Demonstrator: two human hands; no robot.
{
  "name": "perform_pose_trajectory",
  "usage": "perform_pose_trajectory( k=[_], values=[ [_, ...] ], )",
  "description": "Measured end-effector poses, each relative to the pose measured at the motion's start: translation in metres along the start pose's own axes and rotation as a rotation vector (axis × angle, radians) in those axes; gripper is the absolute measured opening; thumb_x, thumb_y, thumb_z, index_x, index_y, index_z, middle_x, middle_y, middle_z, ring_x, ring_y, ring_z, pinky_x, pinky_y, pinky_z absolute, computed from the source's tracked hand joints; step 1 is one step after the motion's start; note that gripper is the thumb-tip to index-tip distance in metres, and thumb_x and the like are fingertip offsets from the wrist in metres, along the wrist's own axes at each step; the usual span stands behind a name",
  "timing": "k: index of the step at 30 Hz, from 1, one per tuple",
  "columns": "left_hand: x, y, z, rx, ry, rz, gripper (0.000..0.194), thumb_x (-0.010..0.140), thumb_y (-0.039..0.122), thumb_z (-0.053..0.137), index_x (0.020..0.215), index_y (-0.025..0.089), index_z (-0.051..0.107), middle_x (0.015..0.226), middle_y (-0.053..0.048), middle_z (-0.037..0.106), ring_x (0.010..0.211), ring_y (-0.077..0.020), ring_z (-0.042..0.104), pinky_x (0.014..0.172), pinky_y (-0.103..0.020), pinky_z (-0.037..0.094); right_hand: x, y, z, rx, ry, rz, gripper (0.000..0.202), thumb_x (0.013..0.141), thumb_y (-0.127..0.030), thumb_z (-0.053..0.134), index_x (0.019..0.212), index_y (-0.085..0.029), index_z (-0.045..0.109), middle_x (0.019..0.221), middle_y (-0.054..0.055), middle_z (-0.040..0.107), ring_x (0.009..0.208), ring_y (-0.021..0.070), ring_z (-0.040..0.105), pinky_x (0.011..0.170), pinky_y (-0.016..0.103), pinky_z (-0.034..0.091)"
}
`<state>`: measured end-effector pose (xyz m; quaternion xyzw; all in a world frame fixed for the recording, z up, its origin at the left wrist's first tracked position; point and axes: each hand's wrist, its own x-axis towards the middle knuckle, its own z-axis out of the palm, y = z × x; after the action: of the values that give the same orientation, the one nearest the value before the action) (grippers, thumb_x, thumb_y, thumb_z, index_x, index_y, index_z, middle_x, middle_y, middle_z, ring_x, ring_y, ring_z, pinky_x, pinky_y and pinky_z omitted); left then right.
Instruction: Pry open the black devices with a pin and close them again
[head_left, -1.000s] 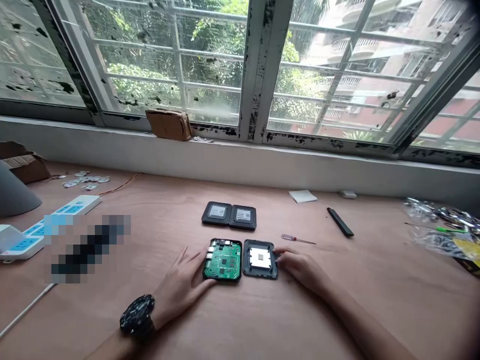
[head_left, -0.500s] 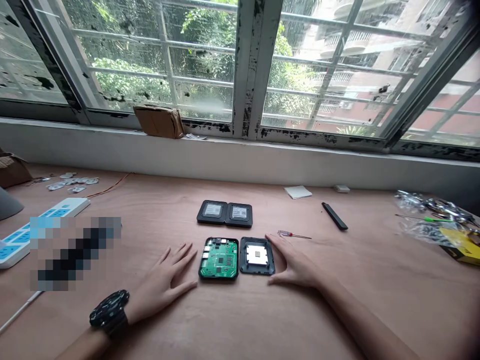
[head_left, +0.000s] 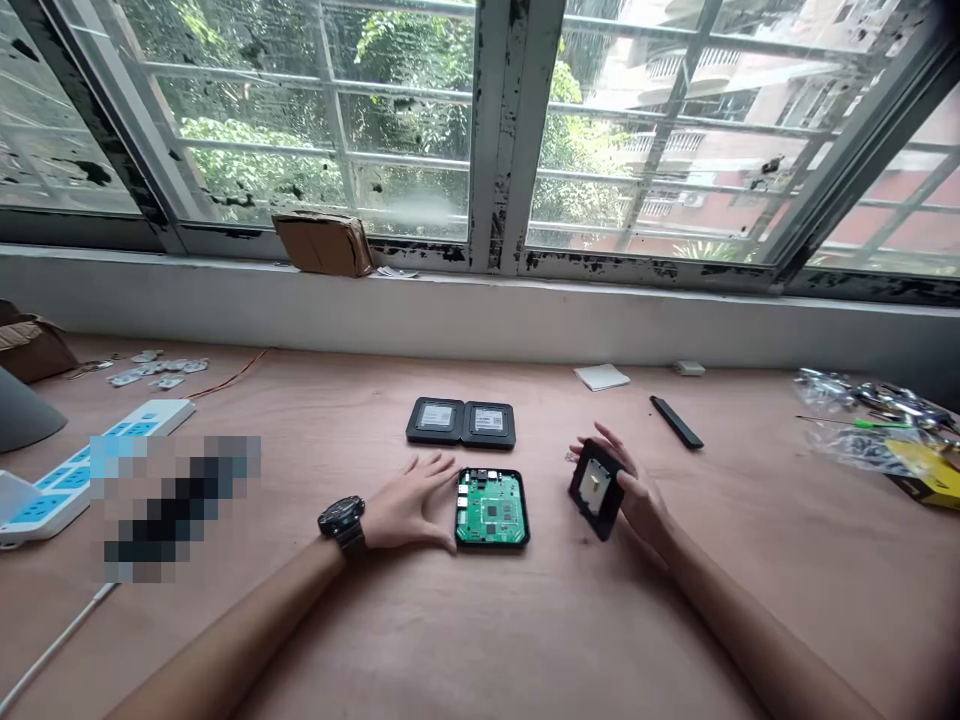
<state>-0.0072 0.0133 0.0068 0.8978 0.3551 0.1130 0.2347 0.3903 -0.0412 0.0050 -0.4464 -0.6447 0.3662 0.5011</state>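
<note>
at a wood-toned counter [head_left: 480, 630] beneath a barred window [head_left: 405, 130], a person's right hand [head_left: 643, 503] holds a black cover [head_left: 598, 495] at a tilt, its grip narrow on the piece, the thumb at the right edge and the fingers reaching behind. a pale plate [head_left: 598, 472] shows on the side facing the camera. to the left, apart from the cover, a black case [head_left: 527, 520] lies flat on the counter with a green circuit board [head_left: 491, 508] face up inside it. the left hand [head_left: 409, 508], a dark wristwatch [head_left: 343, 516] at its wrist, is spread with its grip wide, fingertips and thumb at the case's left edge. just beyond the case sit two black square units [head_left: 488, 424] with white labels, side by side. a slim black bar [head_left: 676, 423] and a white sheet [head_left: 601, 377] lie farther back, beyond the right hand. a white power strip [head_left: 97, 460] stretches along the left; clear plastic bags [head_left: 862, 445] and a yellow box [head_left: 926, 470] crowd the far right.
</note>
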Motion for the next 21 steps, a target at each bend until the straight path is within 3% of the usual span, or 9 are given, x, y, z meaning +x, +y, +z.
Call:
perform_pose_trajectory(
  k=[2, 4, 6, 9, 13, 17, 21],
  values=[
    [-0.003, -0.004, -0.001, -0.003, 0.016, 0.010, 0.116, 0.066, 0.075, 0.080, 0.160, 0.027, 0.030, 0.165, -0.013, 0.029, 0.154, -0.0354, 0.023, 0.125, -0.057, 0.015, 0.004, -0.010, 0.011, 0.040, 0.022, 0.007, 0.077, 0.094, -0.073, 0.031, 0.157, -0.029, 0.026, 0.152, 0.016, 0.048, 0.132, 0.0347, 0.057, 0.105, 0.054, 0.050],
    [-0.009, -0.011, -0.006, 0.000, 0.052, 0.016, 0.105, 0.072, 0.073, 0.078, 0.156, 0.025, 0.038, 0.162, -0.012, 0.036, 0.151, -0.0330, 0.032, 0.124, -0.051, 0.024, 0.010, -0.022, 0.024, 0.050, -0.024, -0.022, 0.075, 0.094, -0.072, 0.036, 0.156, -0.029, 0.031, 0.152, 0.016, 0.049, 0.134, 0.0342, 0.055, 0.109, 0.054, 0.048],
    [-0.014, -0.019, -0.013, -0.001, 0.114, 0.008, 0.086, 0.080, 0.068, 0.074, 0.150, 0.024, 0.049, 0.157, -0.011, 0.046, 0.145, -0.0303, 0.043, 0.120, -0.046, 0.034, 0.018, -0.036, 0.040, -0.019, -0.129, -0.072, 0.076, 0.092, -0.069, 0.050, 0.155, -0.029, 0.035, 0.151, 0.015, 0.052, 0.135, 0.0339, 0.054, 0.111, 0.053, 0.045],
    [-0.017, -0.028, -0.020, -0.012, 0.217, -0.028, 0.059, 0.093, 0.059, 0.065, 0.139, 0.024, 0.061, 0.145, -0.008, 0.060, 0.132, -0.0267, 0.057, 0.112, -0.040, 0.044, 0.033, -0.057, 0.068, -0.310, -0.352, -0.131, 0.083, 0.083, -0.060, 0.071, 0.153, -0.027, 0.043, 0.154, 0.013, 0.048, 0.140, 0.0348, 0.047, 0.117, 0.051, 0.039],
    [-0.015, -0.034, -0.020, -0.038, 0.298, -0.037, 0.043, 0.097, 0.051, 0.062, 0.130, 0.024, 0.068, 0.133, -0.006, 0.068, 0.121, -0.0249, 0.064, 0.106, -0.036, 0.048, 0.051, -0.078, 0.104, -0.613, -0.580, -0.183, 0.094, 0.073, -0.062, 0.080, 0.152, -0.023, 0.048, 0.158, 0.015, 0.043, 0.140, 0.0367, 0.046, 0.116, 0.048, 0.041],
    [-0.015, -0.038, -0.016, -0.074, 0.322, -0.019, 0.038, 0.097, 0.045, 0.064, 0.128, 0.023, 0.070, 0.127, -0.005, 0.072, 0.117, -0.0237, 0.066, 0.104, -0.034, 0.049, 0.058, -0.078, 0.125, -0.737, -0.652, -0.205, 0.102, 0.073, -0.069, 0.076, 0.153, -0.014, 0.046, 0.157, 0.019, 0.045, 0.140, 0.0388, 0.045, 0.115, 0.051, 0.041],
    [-0.015, -0.040, -0.015, -0.091, 0.349, -0.025, 0.035, 0.098, 0.043, 0.063, 0.126, 0.023, 0.071, 0.125, -0.005, 0.073, 0.115, -0.0234, 0.067, 0.102, -0.033, 0.050, 0.056, -0.069, 0.132, -0.779, -0.657, -0.258, 0.103, 0.075, -0.072, 0.073, 0.154, -0.014, 0.044, 0.158, 0.018, 0.043, 0.142, 0.0385, 0.043, 0.117, 0.051, 0.039]
  ],
)
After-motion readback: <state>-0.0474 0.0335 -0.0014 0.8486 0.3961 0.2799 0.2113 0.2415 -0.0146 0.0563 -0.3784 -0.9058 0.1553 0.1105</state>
